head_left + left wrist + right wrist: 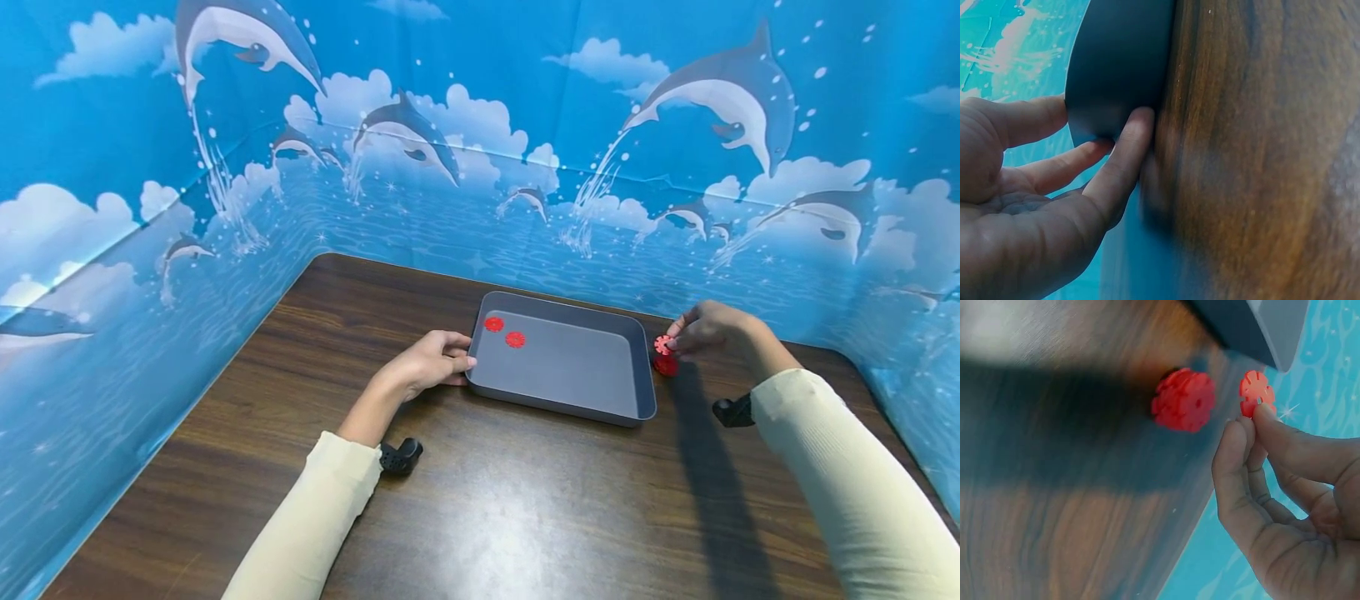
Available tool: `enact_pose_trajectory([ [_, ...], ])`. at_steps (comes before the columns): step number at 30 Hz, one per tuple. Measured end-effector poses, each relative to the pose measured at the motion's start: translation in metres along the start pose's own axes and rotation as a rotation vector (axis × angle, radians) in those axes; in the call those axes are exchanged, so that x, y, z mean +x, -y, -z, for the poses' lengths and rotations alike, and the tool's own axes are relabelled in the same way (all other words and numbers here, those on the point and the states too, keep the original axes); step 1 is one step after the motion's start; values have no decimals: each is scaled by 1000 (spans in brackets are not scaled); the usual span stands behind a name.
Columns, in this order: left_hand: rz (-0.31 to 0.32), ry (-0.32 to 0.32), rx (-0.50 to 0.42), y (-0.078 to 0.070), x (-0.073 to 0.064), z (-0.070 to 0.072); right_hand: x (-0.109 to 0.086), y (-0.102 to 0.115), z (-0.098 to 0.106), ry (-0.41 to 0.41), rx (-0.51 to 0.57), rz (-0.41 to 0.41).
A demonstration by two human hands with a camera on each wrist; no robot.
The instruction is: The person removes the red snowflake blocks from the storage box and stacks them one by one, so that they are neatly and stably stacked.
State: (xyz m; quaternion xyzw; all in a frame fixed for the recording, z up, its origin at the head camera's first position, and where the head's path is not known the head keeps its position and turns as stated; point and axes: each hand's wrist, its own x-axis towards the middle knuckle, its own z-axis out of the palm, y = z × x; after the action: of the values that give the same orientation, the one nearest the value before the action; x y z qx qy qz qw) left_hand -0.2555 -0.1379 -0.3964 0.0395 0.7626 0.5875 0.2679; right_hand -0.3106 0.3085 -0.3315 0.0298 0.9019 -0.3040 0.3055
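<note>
A grey rectangular tray point(570, 367) lies on the table with two red notched discs, one disc point(493, 324) near its back left corner and another disc point(515, 340) beside it. My left hand point(431, 362) holds the tray's left side, its thumb at the rim and fingertips against the outer wall point(1119, 69). Just past the tray's right side, my right hand point(705, 327) pinches a red slotted plastic disc point(1256, 390) between thumb and fingers. This disc is raised above a small stack of similar red discs point(1184, 400) on the table.
The brown wood-grain table point(480, 492) has a bright glare spot in front of the tray. A blue curtain printed with dolphins point(465, 208) stands close behind the table and along its sides. The right arm's shadow falls across the table.
</note>
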Motion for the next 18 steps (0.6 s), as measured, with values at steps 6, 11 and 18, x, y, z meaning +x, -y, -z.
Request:
enact_pose_trajectory([
  [6,-14,3,0,0,0,2,1,-6,-4,-17,63,-51],
  [11,-15,9,2,-1,-2,2,2,-10,-8,-7,98,-83],
  [18,-15,9,5,-2,-3,1,6,-18,-11,1,122,-112],
])
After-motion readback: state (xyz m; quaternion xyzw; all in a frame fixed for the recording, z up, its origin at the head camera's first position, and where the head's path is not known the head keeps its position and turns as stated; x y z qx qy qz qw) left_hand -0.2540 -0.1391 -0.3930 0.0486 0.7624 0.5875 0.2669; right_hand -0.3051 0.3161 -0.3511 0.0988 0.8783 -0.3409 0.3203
